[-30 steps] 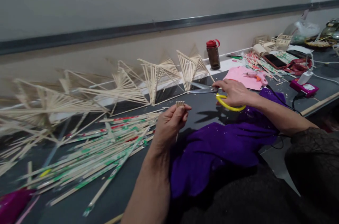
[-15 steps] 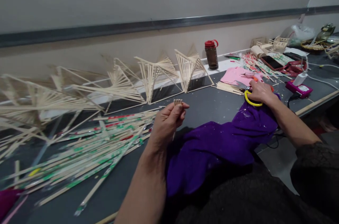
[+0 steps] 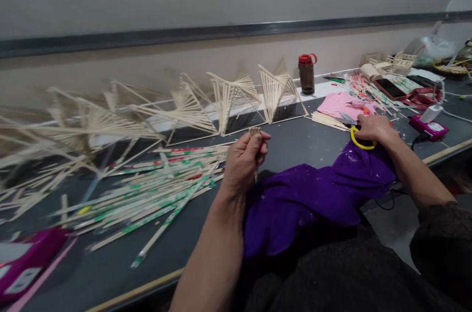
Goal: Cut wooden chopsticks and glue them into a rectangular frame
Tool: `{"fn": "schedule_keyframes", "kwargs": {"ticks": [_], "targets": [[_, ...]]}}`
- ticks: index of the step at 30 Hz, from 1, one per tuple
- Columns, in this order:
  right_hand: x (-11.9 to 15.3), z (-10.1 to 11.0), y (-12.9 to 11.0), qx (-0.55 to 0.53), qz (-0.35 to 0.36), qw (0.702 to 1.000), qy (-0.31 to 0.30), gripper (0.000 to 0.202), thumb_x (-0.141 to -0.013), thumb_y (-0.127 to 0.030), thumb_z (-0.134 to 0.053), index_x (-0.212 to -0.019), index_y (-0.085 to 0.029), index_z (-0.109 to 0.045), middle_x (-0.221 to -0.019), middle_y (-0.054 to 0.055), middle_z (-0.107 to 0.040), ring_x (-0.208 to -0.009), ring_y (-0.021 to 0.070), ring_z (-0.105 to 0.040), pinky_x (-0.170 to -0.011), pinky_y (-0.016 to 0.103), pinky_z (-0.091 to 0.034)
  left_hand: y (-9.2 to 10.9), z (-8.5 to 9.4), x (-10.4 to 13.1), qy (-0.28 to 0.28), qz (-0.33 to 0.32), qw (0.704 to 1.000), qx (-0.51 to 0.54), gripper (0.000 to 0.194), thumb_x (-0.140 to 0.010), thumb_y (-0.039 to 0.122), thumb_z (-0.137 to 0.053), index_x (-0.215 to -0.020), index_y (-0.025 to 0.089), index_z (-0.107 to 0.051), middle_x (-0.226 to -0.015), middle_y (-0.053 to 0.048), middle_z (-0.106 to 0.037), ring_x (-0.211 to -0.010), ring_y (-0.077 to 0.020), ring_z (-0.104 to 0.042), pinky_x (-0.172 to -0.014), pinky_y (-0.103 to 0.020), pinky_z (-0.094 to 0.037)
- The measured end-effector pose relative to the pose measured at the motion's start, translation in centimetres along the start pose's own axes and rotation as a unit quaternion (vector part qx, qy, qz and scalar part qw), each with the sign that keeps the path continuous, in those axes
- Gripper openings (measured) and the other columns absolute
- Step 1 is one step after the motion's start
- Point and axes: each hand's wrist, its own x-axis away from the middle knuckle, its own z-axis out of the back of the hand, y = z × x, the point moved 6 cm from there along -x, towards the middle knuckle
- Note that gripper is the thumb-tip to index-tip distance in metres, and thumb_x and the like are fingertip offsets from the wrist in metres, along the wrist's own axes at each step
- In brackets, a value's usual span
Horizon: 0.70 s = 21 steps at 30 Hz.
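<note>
My left hand [image 3: 245, 154] is closed round a small bundle of wooden sticks [image 3: 255, 131]. Their pale ends stick up above the thumb, and a bit of stick shows below the fist. Farther right, my right hand [image 3: 376, 129] reaches down to the table with its fingers curled. Beside it is a yellow loop handle [image 3: 362, 145], which looks like part of scissors or a cutter. My fingertips and whatever they grip are hidden. A purple cloth [image 3: 306, 199] lies across my lap and up to the table edge, under the right hand.
Lattice stick models [image 3: 236, 98] stand along the wall. Wrapped chopsticks [image 3: 158, 199] are spread at left near a magenta device [image 3: 29, 263]. At right are loose sticks [image 3: 328, 120], a pink cloth [image 3: 342, 105], a bottle [image 3: 306, 75], a phone [image 3: 391, 88] and a magenta power block [image 3: 429, 127].
The view has swung a little to the left, so more of the magenta device shows at lower left. Both hands keep nearly the same pose, the left still gripping the stick bundle.
</note>
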Motion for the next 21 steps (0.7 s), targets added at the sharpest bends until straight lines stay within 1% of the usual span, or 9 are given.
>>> {"fn": "schedule_keyframes", "kwargs": {"ticks": [3, 6, 8, 10, 11, 12, 14, 18, 21], "targets": [[0.3, 0.1, 0.1, 0.025, 0.002, 1.0, 0.001, 0.053, -0.079, -0.045, -0.054, -0.121, -0.015, -0.06, -0.113, 0.019, -0.069, -0.103, 0.0367, -0.065, -0.074, 0.044, -0.048, 0.2, 1.1, -0.4, 0.048, -0.022, 0.998, 0.045, 0.035, -0.071, 0.048, -0.076, -0.08, 0.017, -0.065, -0.054, 0.005, -0.055, -0.04, -0.0051, -0.045, -0.036, -0.016, -0.032], [1.4, 1.3, -0.2, 0.044, 0.002, 0.998, 0.053, 0.049, -0.082, -0.045, -0.053, -0.115, -0.011, -0.064, -0.108, 0.021, -0.07, -0.101, 0.0374, -0.065, -0.074, 0.045, -0.048, -0.3, 2.6, -0.9, 0.116, -0.011, 0.988, 0.103, 0.03, -0.075, 0.045, -0.073, -0.083, 0.019, -0.063, -0.059, 0.005, -0.062, -0.048, -0.0083, -0.059, -0.042, -0.017, -0.041], [2.6, 2.9, -1.4, 0.016, 0.009, 0.993, 0.117, 0.046, -0.086, -0.043, -0.05, -0.113, -0.01, -0.065, -0.107, 0.022, -0.07, -0.099, 0.0365, -0.065, -0.075, 0.044, -0.047, -1.0, 3.4, -1.4, 0.152, 0.01, 0.978, 0.144, 0.024, -0.08, 0.042, -0.07, -0.085, 0.02, -0.062, -0.065, 0.004, -0.067, -0.057, -0.01, -0.066, -0.048, -0.018, -0.046], [4.0, 4.5, -4.0, -0.081, 0.072, 0.982, 0.155, 0.041, -0.088, -0.042, -0.049, -0.112, -0.014, -0.067, -0.105, 0.017, -0.071, -0.098, 0.0318, -0.065, -0.077, 0.041, -0.047, -1.8, 3.9, -1.9, 0.173, 0.032, 0.967, 0.183, 0.019, -0.085, 0.04, -0.066, -0.087, 0.021, -0.062, -0.073, 0.003, -0.071, -0.066, -0.0108, -0.069, -0.056, -0.02, -0.051], [4.5, 5.1, -6.1, -0.156, 0.14, 0.967, 0.142, 0.036, -0.088, -0.04, -0.052, -0.11, -0.017, -0.068, -0.1, 0.012, -0.073, -0.095, 0.0275, -0.065, -0.078, 0.038, -0.047, -2.2, 3.9, -2.1, 0.179, 0.043, 0.962, 0.199, 0.017, -0.087, 0.038, -0.064, -0.087, 0.021, -0.062, -0.076, 0.003, -0.072, -0.069, -0.011, -0.07, -0.06, -0.021, -0.053], [5.2, 5.4, -8.7, -0.236, 0.232, 0.938, 0.104, 0.031, -0.087, -0.038, -0.054, -0.106, -0.02, -0.07, -0.098, 0.008, -0.074, -0.092, 0.0232, -0.066, -0.079, 0.035, -0.047, -2.5, 3.9, -2.4, 0.183, 0.053, 0.959, 0.211, 0.016, -0.088, 0.036, -0.063, -0.087, 0.02, -0.062, -0.078, 0.002, -0.072, -0.072, -0.0111, -0.071, -0.064, -0.022, -0.054], [5.8, 5.7, -13.3, -0.347, 0.335, 0.876, 0.022, 0.023, -0.084, -0.034, -0.059, -0.097, -0.021, -0.073, -0.094, 0.005, -0.074, -0.085, 0.0185, -0.065, -0.078, 0.032, -0.046, -2.9, 3.6, -2.9, 0.184, 0.068, 0.955, 0.224, 0.013, -0.09, 0.033, -0.061, -0.088, 0.02, -0.063, -0.081, 0.001, -0.073, -0.076, -0.0115, -0.071, -0.07, -0.024, -0.055], [4.6, 4.8, -20.3, -0.491, 0.377, 0.78, -0.093, 0.024, -0.08, -0.03, -0.063, -0.098, -0.016, -0.072, -0.09, 0.004, -0.072, -0.073, 0.0128, -0.059, -0.069, 0.027, -0.044, -2.9, 2.2, -3.8, 0.175, 0.078, 0.953, 0.232, 0.01, -0.091, 0.028, -0.059, -0.09, 0.019, -0.062, -0.083, -0.001, -0.074, -0.079, -0.0118, -0.071, -0.074, -0.025, -0.056], [3.5, 3.4, -22.6, -0.574, 0.356, 0.719, -0.163, 0.014, -0.077, -0.025, -0.064, -0.082, -0.014, -0.07, -0.066, -0.002, -0.062, -0.059, 0.0091, -0.05, -0.06, 0.025, -0.038, -3.3, 1.2, -4.3, 0.182, 0.091, 0.949, 0.24, 0.012, -0.094, 0.026, -0.054, -0.091, 0.018, -0.062, -0.08, -0.001, -0.073, -0.076, -0.0111, -0.071, -0.074, -0.024, -0.056]]}}
